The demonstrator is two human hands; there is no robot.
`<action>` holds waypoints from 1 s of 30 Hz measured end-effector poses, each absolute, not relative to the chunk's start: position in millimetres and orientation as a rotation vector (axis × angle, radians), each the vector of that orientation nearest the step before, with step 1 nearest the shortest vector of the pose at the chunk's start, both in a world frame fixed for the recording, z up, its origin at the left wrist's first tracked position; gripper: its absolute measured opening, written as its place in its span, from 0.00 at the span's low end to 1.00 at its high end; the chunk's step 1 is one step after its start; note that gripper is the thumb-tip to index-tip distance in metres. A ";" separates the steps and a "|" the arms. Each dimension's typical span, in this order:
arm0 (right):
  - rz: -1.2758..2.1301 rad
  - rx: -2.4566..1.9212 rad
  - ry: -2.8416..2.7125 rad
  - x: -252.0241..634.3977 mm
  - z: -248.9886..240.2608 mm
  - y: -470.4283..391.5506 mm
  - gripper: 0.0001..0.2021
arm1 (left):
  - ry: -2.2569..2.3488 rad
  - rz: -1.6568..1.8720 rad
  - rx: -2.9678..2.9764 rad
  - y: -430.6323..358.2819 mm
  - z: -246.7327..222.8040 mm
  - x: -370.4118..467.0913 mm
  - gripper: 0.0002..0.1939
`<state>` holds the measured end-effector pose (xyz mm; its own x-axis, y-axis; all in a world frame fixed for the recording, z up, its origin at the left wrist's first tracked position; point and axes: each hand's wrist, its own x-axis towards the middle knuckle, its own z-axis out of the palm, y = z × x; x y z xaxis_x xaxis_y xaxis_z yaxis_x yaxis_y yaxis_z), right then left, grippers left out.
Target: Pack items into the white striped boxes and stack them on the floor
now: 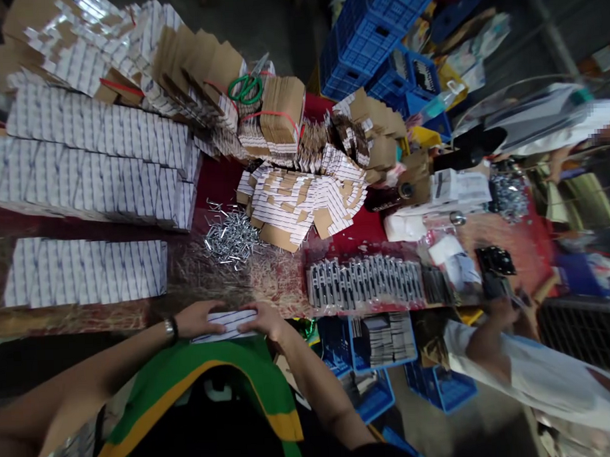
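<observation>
— Grip first, from the head view: what do you have?
— I've my left hand (201,320) and right hand (268,320) clamped on opposite ends of a flattish white cardboard carton with dark stripes (232,324), by the near edge of a worn, reddish table (279,281).
— And room to move?
— Its surface shows just beyond, between a row of white striped cartons (86,271) and a row of slim silvery metal parts (367,281); loose metal pins (230,236) heap farther back.
</observation>
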<state>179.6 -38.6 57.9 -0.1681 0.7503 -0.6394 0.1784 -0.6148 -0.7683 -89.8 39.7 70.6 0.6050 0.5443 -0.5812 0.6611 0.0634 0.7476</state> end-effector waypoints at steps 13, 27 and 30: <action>1.329 -1.819 -1.045 180.8 19.7 20.1 0.12 | 1.641 0.119 1.567 87.9 2.7 5.1 0.19; 0.487 -2.863 -1.133 319.9 14.0 -44.0 0.22 | 1.838 0.367 1.674 80.3 -25.9 5.0 0.09; 0.678 -2.814 -1.341 326.9 4.0 -45.0 0.26 | 1.626 0.497 1.862 68.1 -19.4 27.7 0.09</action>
